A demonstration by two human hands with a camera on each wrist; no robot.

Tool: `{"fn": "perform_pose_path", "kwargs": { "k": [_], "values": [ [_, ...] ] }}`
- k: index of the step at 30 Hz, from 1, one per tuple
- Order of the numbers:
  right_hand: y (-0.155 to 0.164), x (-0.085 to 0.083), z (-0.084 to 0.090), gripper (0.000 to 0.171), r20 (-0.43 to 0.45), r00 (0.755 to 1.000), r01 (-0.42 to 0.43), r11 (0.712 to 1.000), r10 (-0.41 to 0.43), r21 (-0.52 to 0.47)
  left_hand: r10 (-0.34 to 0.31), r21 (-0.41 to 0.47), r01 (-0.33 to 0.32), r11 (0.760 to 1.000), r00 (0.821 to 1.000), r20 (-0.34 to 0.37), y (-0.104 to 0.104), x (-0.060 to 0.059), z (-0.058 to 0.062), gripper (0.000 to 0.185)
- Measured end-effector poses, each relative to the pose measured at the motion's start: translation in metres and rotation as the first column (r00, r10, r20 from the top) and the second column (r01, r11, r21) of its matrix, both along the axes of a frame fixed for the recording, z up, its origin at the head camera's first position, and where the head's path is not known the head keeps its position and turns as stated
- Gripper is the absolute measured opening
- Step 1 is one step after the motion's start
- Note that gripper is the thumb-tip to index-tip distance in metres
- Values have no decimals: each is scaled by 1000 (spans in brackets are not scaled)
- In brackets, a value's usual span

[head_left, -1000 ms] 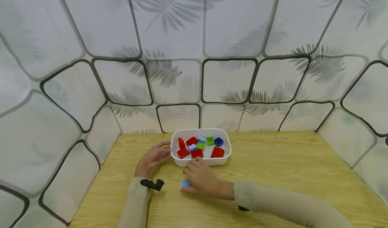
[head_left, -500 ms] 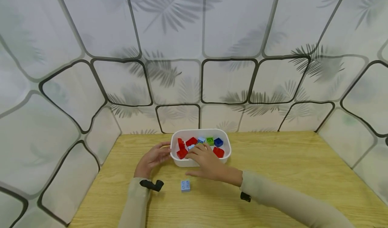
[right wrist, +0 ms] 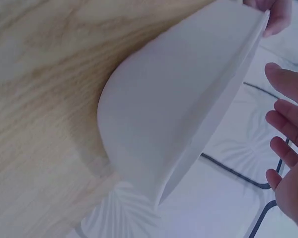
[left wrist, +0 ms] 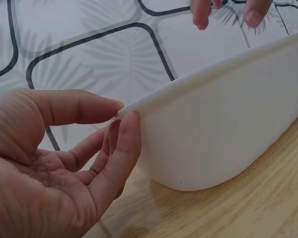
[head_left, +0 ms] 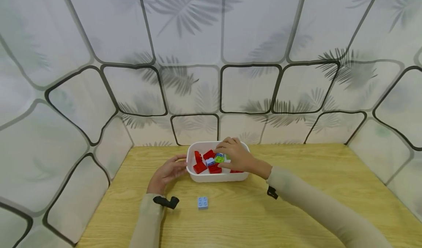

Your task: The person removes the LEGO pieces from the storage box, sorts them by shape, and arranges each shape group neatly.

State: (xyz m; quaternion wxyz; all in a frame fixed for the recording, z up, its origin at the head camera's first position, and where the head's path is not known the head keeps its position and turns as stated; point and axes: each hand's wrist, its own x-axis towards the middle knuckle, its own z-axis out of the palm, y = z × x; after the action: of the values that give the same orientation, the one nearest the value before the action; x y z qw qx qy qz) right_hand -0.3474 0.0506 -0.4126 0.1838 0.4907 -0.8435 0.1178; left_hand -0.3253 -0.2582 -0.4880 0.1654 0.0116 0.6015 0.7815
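A white plastic tub [head_left: 217, 177] holds several toy building bricks in red, light blue and green. At its left end my left hand [head_left: 169, 173] pinches the rim; in the left wrist view the thumb and a finger [left wrist: 126, 134] meet at the tub's edge. My right hand [head_left: 238, 156] hovers over the tub's right half with fingers loosely bent and apart, holding nothing, and hides some bricks there. Nearer the front, a light blue brick [head_left: 202, 203] lies studs up on the table. Among the bricks inside are a green brick [head_left: 219, 159] and a red brick [head_left: 199, 167].
The tub stands on a light wood table [head_left: 296, 189], close to its back edge. A patterned curtain [head_left: 250, 87] with leaf prints encloses the back and both sides.
My right hand has left the light blue brick on the table and moved up and right over the tub. The left hand has stayed at the tub's left end.
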Motion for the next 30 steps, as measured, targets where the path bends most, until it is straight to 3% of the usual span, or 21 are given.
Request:
{"fn": "perform_pose_path", "kwargs": {
  "k": [6, 11, 18, 30],
  "values": [
    [3, -17, 3, 49, 54, 998, 20, 993, -27, 120, 7, 0, -7, 1000, 1000, 1, -2, 1, 2, 50],
    [0, -28, 1, 48, 84, 996, 9, 982, -25, 191, -26, 10, 26, 1000, 1000, -17, -1, 0, 1, 49],
    [-4, -37, -11, 42, 57, 997, 37, 942, -60, 332, -22, 49, 22, 999, 1000, -3, 2, -1, -2, 45],
    [-7, -40, -19, 37, 66, 995, 40, 919, -71, 391, -25, 37, 25, 999, 1000, -8, 0, 0, -2, 47]
  ]
}}
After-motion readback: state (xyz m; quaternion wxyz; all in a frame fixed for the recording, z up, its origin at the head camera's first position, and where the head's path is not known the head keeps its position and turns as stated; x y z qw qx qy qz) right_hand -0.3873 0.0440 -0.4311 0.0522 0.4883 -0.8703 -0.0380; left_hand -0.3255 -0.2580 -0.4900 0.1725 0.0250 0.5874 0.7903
